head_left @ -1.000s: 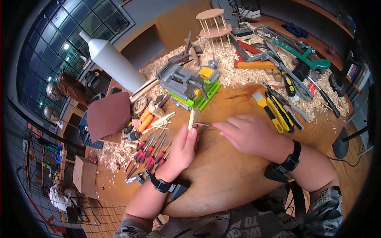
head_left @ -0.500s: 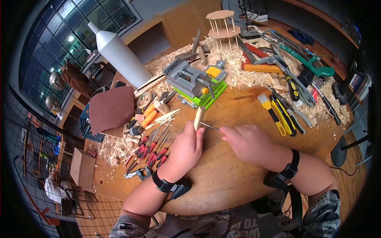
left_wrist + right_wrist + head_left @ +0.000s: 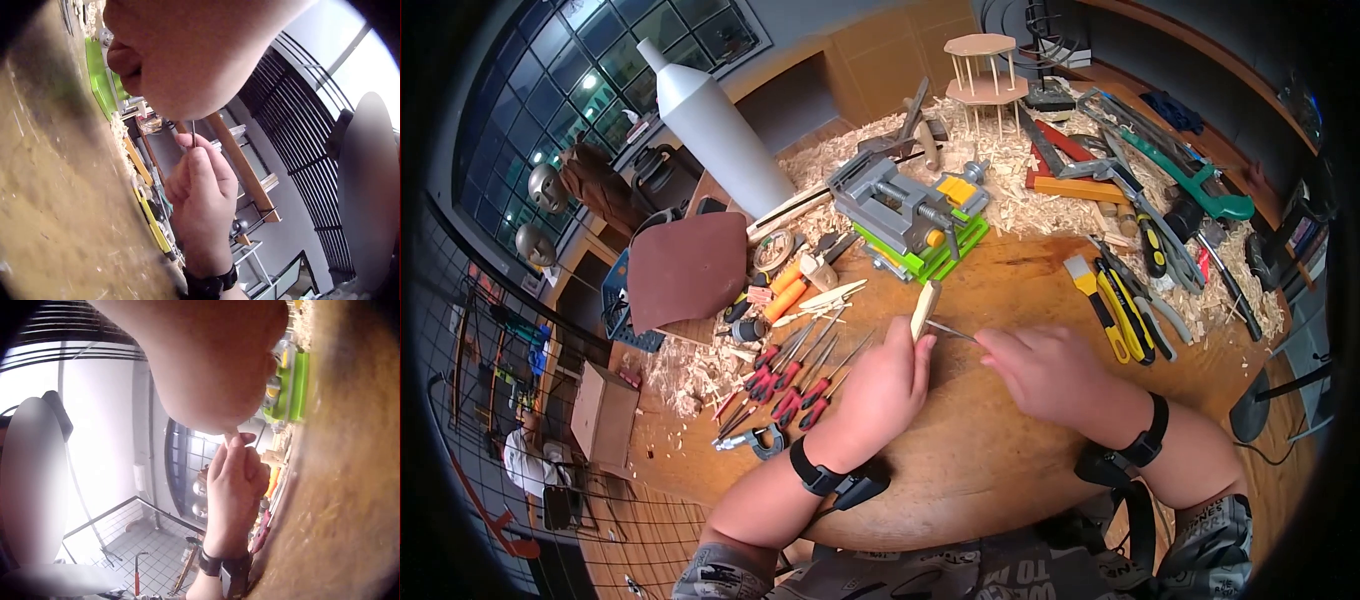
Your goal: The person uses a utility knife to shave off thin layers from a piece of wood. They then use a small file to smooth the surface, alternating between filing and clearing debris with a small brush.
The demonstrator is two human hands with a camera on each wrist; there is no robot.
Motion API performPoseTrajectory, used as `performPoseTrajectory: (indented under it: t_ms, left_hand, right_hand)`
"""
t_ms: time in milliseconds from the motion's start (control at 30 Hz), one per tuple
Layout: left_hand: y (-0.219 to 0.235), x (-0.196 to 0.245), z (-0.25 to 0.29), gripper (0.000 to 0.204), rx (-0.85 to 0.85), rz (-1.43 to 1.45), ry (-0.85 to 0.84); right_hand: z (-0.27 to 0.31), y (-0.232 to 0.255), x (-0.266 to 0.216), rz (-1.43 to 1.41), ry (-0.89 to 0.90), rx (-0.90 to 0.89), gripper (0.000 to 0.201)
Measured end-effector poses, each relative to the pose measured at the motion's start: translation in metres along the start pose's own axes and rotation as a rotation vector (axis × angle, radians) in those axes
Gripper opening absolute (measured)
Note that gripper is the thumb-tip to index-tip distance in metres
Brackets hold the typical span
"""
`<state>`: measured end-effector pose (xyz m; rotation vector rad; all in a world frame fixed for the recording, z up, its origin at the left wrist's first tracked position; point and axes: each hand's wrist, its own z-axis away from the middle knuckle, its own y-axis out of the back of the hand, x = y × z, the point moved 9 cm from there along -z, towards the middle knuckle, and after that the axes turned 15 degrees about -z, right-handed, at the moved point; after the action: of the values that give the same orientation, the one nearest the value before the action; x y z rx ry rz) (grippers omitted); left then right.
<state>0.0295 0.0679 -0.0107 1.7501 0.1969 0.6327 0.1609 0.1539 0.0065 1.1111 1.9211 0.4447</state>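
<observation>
My left hand (image 3: pixel 888 378) grips a pale wooden stick (image 3: pixel 925 308), whose squared end stands up past the thumb and index finger. Between the fingertips of my right hand (image 3: pixel 1050 372) is a thin metal file (image 3: pixel 952 331), its tip meeting the stick's right side just above my left thumb. The right fingers cover the file's other end. In the left wrist view, the right hand (image 3: pixel 203 190) pinches the file's shaft (image 3: pixel 193 132) with thumb and index finger. In the right wrist view, the left hand (image 3: pixel 234 494) is curled around the stick.
A grey vise (image 3: pixel 900 205) on a green base stands beyond the hands. Red-handled files (image 3: pixel 790 400) lie left, near a brown pad (image 3: pixel 687 268). A yellow scraper (image 3: pixel 1097 305), cutters and pliers lie right. Wood shavings and a small two-tier wooden stand (image 3: pixel 985 75) are at the back.
The whole head view has shifted, so table and hands appear further right. My right hand has dropped slightly towards me, and the file now slants more; both grips stay the same.
</observation>
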Motion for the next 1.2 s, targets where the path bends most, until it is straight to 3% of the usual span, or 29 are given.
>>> performPoseTrajectory:
  t_ms: [67, 100, 233, 267, 300, 333, 367, 400, 467, 533, 600, 667, 733, 800, 833, 867, 1000, 1067, 1100, 1167, 1200]
  left_hand:
    - [0.003, 0.000, -0.001, 0.021, 0.029, -0.035, -0.036]
    - [0.005, 0.002, 0.000, 0.023, 0.056, -0.072, -0.070]
    - [0.017, 0.010, 0.004, 0.024, 0.120, -0.113, -0.097]
    - [0.013, 0.010, 0.004, 0.024, 0.061, -0.161, -0.089]
    - [0.008, 0.010, 0.006, 0.025, -0.001, -0.210, -0.080]
    - [0.004, 0.020, 0.011, 0.024, 0.022, -0.123, -0.119]
    - [0.000, 0.027, 0.015, 0.024, 0.054, -0.047, -0.140]
    - [0.000, 0.032, 0.018, 0.024, 0.085, 0.027, -0.161]
    - [0.005, 0.033, 0.020, 0.024, 0.072, 0.155, -0.124]
    - [0.013, 0.033, 0.011, 0.026, 0.091, 0.287, -0.105]
    - [0.007, 0.031, 0.013, 0.027, -0.005, 0.467, -0.104]
    - [-0.006, 0.023, 0.013, 0.026, -0.039, 0.567, -0.137]
    - [-0.015, 0.017, 0.010, 0.026, -0.079, 0.665, -0.173]
    - [-0.024, 0.002, 0.007, 0.028, -0.129, 0.601, -0.070]
    - [-0.035, -0.014, 0.003, 0.032, -0.146, 0.749, 0.058]
    - [-0.034, -0.014, 0.002, 0.032, -0.141, 0.748, 0.062]
    - [-0.022, -0.013, -0.003, 0.033, -0.070, 0.857, 0.097]
    - [-0.020, -0.013, -0.006, 0.035, -0.020, 0.806, 0.063]
    - [-0.020, -0.015, -0.009, 0.035, -0.023, 0.802, 0.057]
    - [-0.013, -0.044, -0.011, 0.036, 0.085, 0.997, 0.257]
    - [0.000, -0.052, -0.015, 0.038, 0.166, 1.243, 0.415]
  right_hand:
    - [0.001, -0.003, 0.016, -0.496, -0.164, 0.084, 0.021]
    - [0.000, -0.001, 0.016, -0.494, -0.163, 0.084, 0.021]
    - [0.016, -0.032, 0.040, -1.368, -0.819, -0.052, 0.020]
    - [0.022, -0.041, 0.036, -1.580, -0.988, -0.093, 0.019]
    - [0.021, -0.040, 0.034, -1.575, -0.988, -0.096, 0.019]
    - [-0.003, -0.008, 0.022, -0.768, -0.476, -0.107, 0.020]
    - [-0.014, 0.005, -0.018, 0.039, 0.038, -0.103, 0.020]
    - [-0.015, 0.004, -0.021, 0.038, 0.040, -0.105, 0.020]
    - [-0.017, 0.016, -0.021, -0.038, -0.041, 0.049, 0.020]
    - [-0.017, 0.017, -0.023, -0.002, -0.064, 0.078, 0.019]
    - [-0.013, 0.014, -0.022, 0.013, -0.094, 0.089, 0.017]
    - [-0.012, 0.013, -0.012, -0.216, -0.142, 0.143, 0.017]
    - [-0.011, 0.009, -0.005, -0.250, -0.193, 0.114, 0.018]
    - [-0.010, 0.009, 0.003, -0.289, -0.250, 0.082, 0.018]
    - [-0.010, 0.006, 0.011, -0.293, -0.323, 0.009, 0.018]
    - [-0.010, 0.001, 0.018, -0.296, -0.393, -0.063, 0.019]
    - [-0.019, 0.008, 0.019, -0.485, -0.334, 0.056, 0.018]
    - [-0.005, -0.021, 0.043, -1.038, -0.755, -0.104, 0.024]
    - [-0.006, -0.015, 0.046, -1.039, -0.751, -0.097, 0.024]
    - [0.008, -0.024, 0.048, -1.324, -0.975, -0.177, 0.027]
    - [0.011, -0.019, 0.048, -1.327, -0.967, -0.169, 0.027]
